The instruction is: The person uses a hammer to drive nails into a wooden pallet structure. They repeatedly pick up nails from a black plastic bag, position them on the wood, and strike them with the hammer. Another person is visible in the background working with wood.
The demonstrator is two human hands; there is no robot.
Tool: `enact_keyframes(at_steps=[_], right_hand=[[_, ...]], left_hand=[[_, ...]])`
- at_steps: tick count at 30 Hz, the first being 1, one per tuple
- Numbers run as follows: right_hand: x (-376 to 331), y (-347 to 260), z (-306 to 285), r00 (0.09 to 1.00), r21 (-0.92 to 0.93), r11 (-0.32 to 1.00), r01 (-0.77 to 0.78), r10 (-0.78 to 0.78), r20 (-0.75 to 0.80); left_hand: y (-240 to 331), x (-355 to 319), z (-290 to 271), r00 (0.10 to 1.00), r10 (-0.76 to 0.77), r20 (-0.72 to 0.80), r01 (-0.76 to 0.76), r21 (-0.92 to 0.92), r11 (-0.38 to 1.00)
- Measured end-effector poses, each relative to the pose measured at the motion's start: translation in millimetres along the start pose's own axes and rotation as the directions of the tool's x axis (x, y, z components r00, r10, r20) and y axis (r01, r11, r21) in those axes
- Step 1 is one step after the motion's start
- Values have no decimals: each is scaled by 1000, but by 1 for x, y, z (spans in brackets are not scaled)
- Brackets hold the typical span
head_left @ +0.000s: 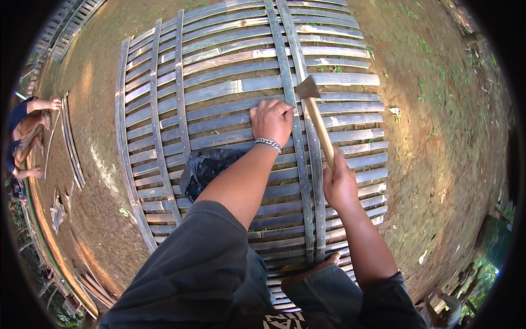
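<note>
A large panel of split bamboo slats (230,101) lies on the ground, with long strips running across the slats. My left hand (272,122) rests against one of the paired strips (301,164) right of the middle. Its thumb and forefinger are pinched together on what looks like a small nail at the strip's edge. In my right hand (341,183) is the wooden handle of a hatchet (320,125). The dark metal head is raised just beyond the left fingertips, apart from them. Beside my left forearm lies a black plastic bag (204,171), partly hidden by the arm.
My bare foot (329,261) is on the slats near me. At the far left another person (24,131) sits by thin bamboo strips (71,140). A second slatted panel (60,27) shows at upper left. Bare earth (438,142) surrounds the panel. Someone else (446,310) is at lower right.
</note>
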State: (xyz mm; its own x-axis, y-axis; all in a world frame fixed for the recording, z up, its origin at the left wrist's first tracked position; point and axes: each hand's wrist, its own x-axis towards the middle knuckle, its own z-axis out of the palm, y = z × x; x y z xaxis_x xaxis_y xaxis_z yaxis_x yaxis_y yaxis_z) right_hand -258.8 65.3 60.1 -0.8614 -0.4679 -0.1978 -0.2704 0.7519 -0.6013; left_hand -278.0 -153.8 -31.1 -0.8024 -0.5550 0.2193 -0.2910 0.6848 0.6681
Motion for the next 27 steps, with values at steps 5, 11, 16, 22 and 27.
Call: enact_keyframes(at_steps=[5, 11, 16, 22, 27], right_hand=[[-4, -4, 0, 1000, -35, 999, 20, -20, 9], [-8, -6, 0, 994, 49, 997, 54, -49, -95], [-5, 0, 0, 993, -97, 994, -53, 62, 102], [-9, -9, -9, 999, 75, 997, -34, 36, -25], [-13, -3, -6, 998, 86, 996, -15, 19, -55]], left_hand=[[0, -1, -3, 1000, -11, 12, 11, -8, 1000], [0, -3, -2, 1000, 2, 3, -2, -3, 1000], [-1, -2, -3, 1000, 14, 2, -14, 24, 1000], [-1, -3, -7, 999, -4, 53, 6, -33, 999], [-20, 20, -21, 997, -55, -62, 70, 277, 958]])
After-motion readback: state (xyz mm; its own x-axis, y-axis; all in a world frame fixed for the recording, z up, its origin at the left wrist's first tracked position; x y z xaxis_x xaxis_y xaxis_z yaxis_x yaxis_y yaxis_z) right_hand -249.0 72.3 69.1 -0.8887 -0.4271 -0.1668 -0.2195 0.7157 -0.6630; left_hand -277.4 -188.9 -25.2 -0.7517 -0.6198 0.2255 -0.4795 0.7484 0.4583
